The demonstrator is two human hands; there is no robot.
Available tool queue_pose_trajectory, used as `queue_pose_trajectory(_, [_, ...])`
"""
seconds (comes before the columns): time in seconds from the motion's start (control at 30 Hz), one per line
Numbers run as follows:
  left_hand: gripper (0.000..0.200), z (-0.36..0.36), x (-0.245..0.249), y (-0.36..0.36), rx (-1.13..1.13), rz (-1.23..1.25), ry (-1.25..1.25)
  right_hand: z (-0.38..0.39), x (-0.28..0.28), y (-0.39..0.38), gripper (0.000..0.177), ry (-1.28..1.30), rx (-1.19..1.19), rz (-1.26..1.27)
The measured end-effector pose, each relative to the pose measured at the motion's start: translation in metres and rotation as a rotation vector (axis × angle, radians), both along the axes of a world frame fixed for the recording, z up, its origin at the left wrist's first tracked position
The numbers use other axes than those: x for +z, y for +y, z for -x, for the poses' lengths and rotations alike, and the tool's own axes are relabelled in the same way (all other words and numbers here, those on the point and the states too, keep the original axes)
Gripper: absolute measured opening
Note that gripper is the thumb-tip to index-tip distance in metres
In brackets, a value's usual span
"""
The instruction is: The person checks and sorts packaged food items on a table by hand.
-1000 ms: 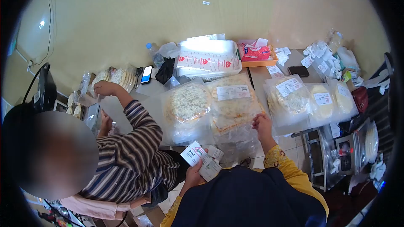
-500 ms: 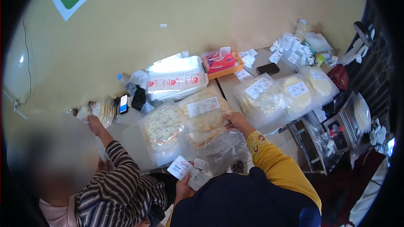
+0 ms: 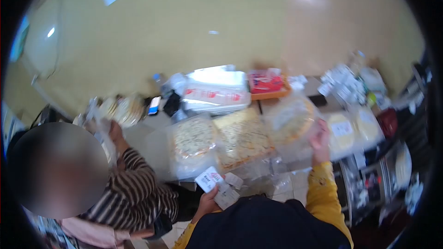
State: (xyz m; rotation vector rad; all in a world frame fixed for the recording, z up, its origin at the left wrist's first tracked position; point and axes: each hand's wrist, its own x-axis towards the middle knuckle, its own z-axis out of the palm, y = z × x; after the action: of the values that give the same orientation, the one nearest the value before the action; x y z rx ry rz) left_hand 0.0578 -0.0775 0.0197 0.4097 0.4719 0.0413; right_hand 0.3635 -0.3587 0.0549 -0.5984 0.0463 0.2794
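Note:
My left hand [image 3: 208, 199] is closed on a small stack of printed label cards [image 3: 226, 196], held low in front of me; the top one is white with red and black print. My right hand [image 3: 319, 137] grips the right edge of a bagged pizza [image 3: 290, 122] in clear plastic, which is tilted and blurred over the table. Left of it lies another bagged pizza [image 3: 242, 140] with a browned, speckled top. Beside that is a bagged round pizza [image 3: 194, 136] with white topping. Two labelled bags of pale rounds [image 3: 340, 131] lie right of my right hand.
Behind the bags stand a white tray stack [image 3: 216, 97] and an orange box [image 3: 270, 93] with a red packet. A phone [image 3: 155, 105] lies at left. Crumpled papers [image 3: 344, 83] are piled at right. Close on my left, a person in a striped sleeve [image 3: 131, 175] handles plastic bags.
My right hand has moved right from the middle stack, carrying a bagged pizza. The middle stack's labelled top is gone from view. My left hand still holds the cards. The view has shifted.

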Motion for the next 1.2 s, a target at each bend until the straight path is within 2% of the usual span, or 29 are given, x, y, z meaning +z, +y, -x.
queue_pose_trajectory(0.03, [0.043, -0.002, -0.003, 0.0, 0.011, -0.043, 0.008, -0.028, -0.034, -0.035, 0.02, -0.211, 0.192, -0.211])
queue_pose_trajectory(0.07, [0.043, -0.003, -0.009, 0.001, 0.023, -0.085, 0.019, -0.045, -0.071, -0.071, 0.023, -0.147, 0.107, -0.133])
queue_pose_trajectory(0.1, [0.043, -0.003, -0.013, 0.001, 0.033, -0.126, 0.037, -0.04, -0.058, -0.081, 0.025, -0.08, 0.027, -0.051])
queue_pose_trajectory(0.2, [0.043, -0.005, -0.013, 0.0, 0.022, -0.14, 0.068, -0.065, -0.118, -0.134, 0.038, -0.033, 0.126, -0.081])
queue_pose_trajectory(0.23, [0.043, 0.0, -0.013, 0.002, 0.018, -0.091, 0.043, -0.049, -0.107, -0.131, 0.037, -0.022, 0.011, 0.108])
queue_pose_trajectory(0.3, [0.043, -0.001, -0.016, 0.002, 0.001, 0.006, -0.014, -0.053, -0.124, -0.143, 0.044, 0.085, 0.053, 0.147])
queue_pose_trajectory(0.37, [0.044, 0.002, -0.028, 0.002, 0.006, -0.032, -0.032, -0.049, -0.121, -0.146, 0.045, 0.205, -0.011, 0.194])
queue_pose_trajectory(0.43, [0.045, 0.004, -0.032, 0.005, -0.016, -0.03, -0.038, -0.055, -0.131, -0.157, 0.048, 0.108, 0.052, 0.268])
queue_pose_trajectory(0.53, [0.047, 0.018, -0.019, 0.01, -0.012, -0.048, -0.126, -0.064, -0.132, -0.176, 0.051, 0.18, 0.054, 0.481])
queue_pose_trajectory(0.63, [0.046, 0.024, -0.01, 0.022, 0.016, -0.038, -0.119, -0.133, -0.139, -0.221, 0.052, 0.183, -0.018, 1.439])
queue_pose_trajectory(0.67, [0.046, 0.027, -0.001, 0.028, 0.041, -0.035, -0.098, -0.118, -0.124, -0.211, 0.05, -0.11, -0.21, 1.809])
queue_pose_trajectory(0.7, [0.045, 0.031, 0.006, 0.038, 0.056, -0.036, -0.073, -0.091, -0.087, -0.169, 0.049, -0.426, -0.405, 2.153])
queue_pose_trajectory(0.73, [0.044, 0.034, 0.009, 0.048, 0.086, -0.043, -0.088, -0.079, -0.058, -0.144, 0.045, -0.545, -0.393, 2.172])
queue_pose_trajectory(0.77, [0.044, 0.036, 0.009, 0.055, 0.114, -0.043, -0.101, -0.079, -0.049, -0.132, 0.041, -0.805, -0.385, 2.067])
queue_pose_trajectory(0.83, [0.044, 0.039, 0.016, 0.066, 0.164, -0.153, -0.14, -0.035, 0.01, -0.052, 0.033, -0.783, -0.131, 1.953])
queue_pose_trajectory(0.87, [0.044, 0.041, 0.016, 0.072, 0.157, -0.117, -0.174, -0.012, 0.029, -0.016, 0.03, -0.836, 0.004, 1.784])
queue_pose_trajectory(0.9, [0.044, 0.041, 0.016, 0.079, 0.156, -0.088, -0.209, 0.009, 0.036, 0.014, 0.028, -0.865, 0.101, 1.574])
queue_pose_trajectory(0.97, [0.047, 0.044, 0.017, 0.089, 0.107, -0.096, -0.283, 0.073, 0.06, 0.084, 0.02, -0.901, 0.304, 1.522])
queue_pose_trajectory(1.07, [0.049, 0.044, 0.022, 0.096, 0.078, -0.035, -0.291, 0.155, 0.063, 0.156, 0.017, -1.065, 0.597, 1.236])
queue_pose_trajectory(1.13, [0.048, 0.046, 0.023, 0.1, 0.054, -0.011, -0.311, 0.2, 0.057, 0.195, 0.017, -1.023, 0.678, 1.16])
queue_pose_trajectory(1.2, [0.048, 0.05, 0.023, 0.104, 0.031, -0.007, -0.307, 0.222, 0.048, 0.223, 0.016, -1.187, 0.424, 1.183])
